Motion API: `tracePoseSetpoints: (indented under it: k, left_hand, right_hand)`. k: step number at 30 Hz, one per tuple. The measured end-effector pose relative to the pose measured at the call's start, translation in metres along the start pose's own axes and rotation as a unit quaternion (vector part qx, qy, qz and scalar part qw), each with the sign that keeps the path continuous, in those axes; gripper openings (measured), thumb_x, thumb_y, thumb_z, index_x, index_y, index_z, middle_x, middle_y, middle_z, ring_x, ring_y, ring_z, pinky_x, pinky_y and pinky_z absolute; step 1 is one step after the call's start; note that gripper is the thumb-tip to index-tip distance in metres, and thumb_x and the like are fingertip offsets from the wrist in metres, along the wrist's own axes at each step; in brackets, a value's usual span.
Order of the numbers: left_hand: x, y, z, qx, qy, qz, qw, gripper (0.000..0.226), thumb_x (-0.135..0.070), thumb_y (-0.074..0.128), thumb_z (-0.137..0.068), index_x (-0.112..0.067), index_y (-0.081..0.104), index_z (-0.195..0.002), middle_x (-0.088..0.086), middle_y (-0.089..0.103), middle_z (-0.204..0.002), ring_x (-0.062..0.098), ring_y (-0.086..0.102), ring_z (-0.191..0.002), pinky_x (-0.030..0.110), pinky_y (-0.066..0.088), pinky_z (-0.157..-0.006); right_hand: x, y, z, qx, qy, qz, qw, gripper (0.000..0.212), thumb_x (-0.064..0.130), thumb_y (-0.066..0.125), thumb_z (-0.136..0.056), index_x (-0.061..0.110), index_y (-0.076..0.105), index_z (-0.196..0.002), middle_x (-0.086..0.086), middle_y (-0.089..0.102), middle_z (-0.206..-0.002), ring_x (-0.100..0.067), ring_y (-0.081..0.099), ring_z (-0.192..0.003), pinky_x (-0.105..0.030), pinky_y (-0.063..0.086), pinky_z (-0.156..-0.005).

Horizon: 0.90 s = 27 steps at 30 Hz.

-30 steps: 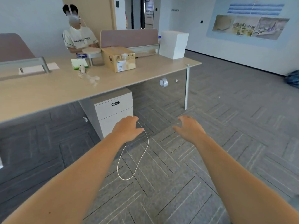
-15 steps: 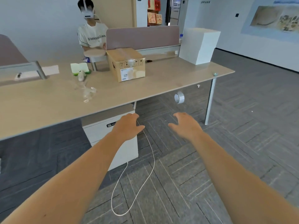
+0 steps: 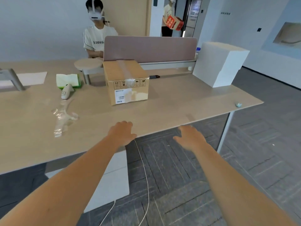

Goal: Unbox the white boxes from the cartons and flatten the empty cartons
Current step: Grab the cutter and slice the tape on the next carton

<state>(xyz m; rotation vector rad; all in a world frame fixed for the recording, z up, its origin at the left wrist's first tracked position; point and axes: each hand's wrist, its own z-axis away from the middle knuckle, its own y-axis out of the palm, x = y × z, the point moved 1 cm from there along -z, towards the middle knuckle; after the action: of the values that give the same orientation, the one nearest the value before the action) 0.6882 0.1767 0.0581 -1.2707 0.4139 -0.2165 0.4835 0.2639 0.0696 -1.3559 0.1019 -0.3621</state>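
Right now two bare hands reach forward over the near edge of the worktop [image 3: 171, 111]. The left hand [image 3: 121, 132] hovers at the edge with its grip released, fingers loosely bent and holding nothing; one thin white cord [image 3: 145, 168] hangs down from beneath it toward the floor. The right hand [image 3: 189, 138] is just beside the edge, also released, fingers spread and empty.

One sealed brown carton [image 3: 126, 81] stands upright on the worktop, well apart from both hands, clear tape running across its top and one white label on its near face. One stack of white boxes [image 3: 219, 64] sits at the far right of the worktop, near the divider panel [image 3: 149, 48]. To the left of the carton lie one green-edged notepad [image 3: 67, 80], one pale handheld tool [image 3: 66, 92] and one strip of crumpled clear tape [image 3: 62, 116].

Two other people are visible: one seated behind the divider, one in the doorway carrying one red box [image 3: 173, 22].
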Motion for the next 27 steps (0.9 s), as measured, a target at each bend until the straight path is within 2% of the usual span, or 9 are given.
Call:
tracePoseSetpoints:
  k: [9, 15, 19, 21, 23, 27]
  left_hand:
    - [0.0, -0.013, -0.125, 0.024, -0.046, -0.018, 0.998, 0.051, -0.038, 0.042, -0.097, -0.013, 0.033, -0.141, 0.007, 0.038, -0.142, 0.025, 0.036, -0.13, 0.037, 0.035, -0.104]
    - [0.014, -0.006, -0.194, 0.006, -0.164, 0.024, 0.986, 0.048, -0.038, 0.044, -0.095, -0.014, 0.039, -0.137, 0.006, 0.041, -0.139, 0.023, 0.038, -0.129, 0.036, 0.034, -0.102]
    - [0.022, -0.008, -0.226, -0.008, -0.244, 0.037, 0.969, 0.051, -0.042, 0.045, -0.094, -0.013, 0.04, -0.137, 0.006, 0.041, -0.139, 0.024, 0.037, -0.129, 0.036, 0.033, -0.101]
    - [0.031, -0.008, -0.237, -0.03, -0.285, 0.057, 0.956, 0.059, -0.046, 0.047, -0.092, -0.011, 0.036, -0.138, 0.008, 0.037, -0.142, 0.026, 0.035, -0.13, 0.037, 0.032, -0.102]
    - [0.043, -0.007, -0.249, -0.067, -0.324, 0.104, 0.938, 0.075, -0.05, 0.052, -0.088, -0.007, 0.024, -0.143, 0.01, 0.028, -0.148, 0.028, 0.028, -0.136, 0.039, 0.027, -0.107]
    - [0.069, -0.006, -0.28, -0.153, -0.362, 0.222, 0.892, 0.108, -0.053, 0.065, -0.077, -0.004, 0.0, -0.148, 0.011, 0.005, -0.157, 0.027, 0.008, -0.144, 0.04, 0.013, -0.115]
  right_hand:
    - [-0.01, -0.014, -0.154, 0.032, -0.05, 0.02, 0.998, 0.047, 0.037, 0.044, -0.095, 0.008, 0.042, -0.133, -0.012, 0.047, -0.13, -0.029, 0.047, -0.119, -0.037, 0.04, -0.097]
    - [-0.002, -0.023, -0.273, 0.048, -0.133, 0.039, 0.989, 0.049, 0.035, 0.044, -0.094, 0.008, 0.039, -0.135, -0.013, 0.043, -0.135, -0.028, 0.041, -0.126, -0.036, 0.036, -0.102]
    - [0.014, -0.025, -0.337, 0.053, -0.165, 0.014, 0.985, 0.048, 0.032, 0.048, -0.092, 0.006, 0.04, -0.132, -0.013, 0.044, -0.133, -0.028, 0.041, -0.125, -0.034, 0.036, -0.097]
    - [0.024, -0.021, -0.36, 0.055, -0.17, -0.019, 0.984, 0.051, 0.033, 0.052, -0.09, 0.004, 0.039, -0.13, -0.013, 0.043, -0.133, -0.029, 0.041, -0.124, -0.035, 0.036, -0.097]
    - [0.034, -0.013, -0.379, 0.048, -0.174, -0.071, 0.981, 0.059, 0.035, 0.057, -0.088, 0.004, 0.034, -0.133, -0.012, 0.04, -0.136, -0.029, 0.038, -0.126, -0.036, 0.035, -0.099]
    - [0.052, 0.007, -0.417, 0.017, -0.146, -0.238, 0.96, 0.081, 0.038, 0.069, -0.078, 0.007, 0.027, -0.139, -0.009, 0.035, -0.141, -0.027, 0.033, -0.131, -0.044, 0.035, -0.105]
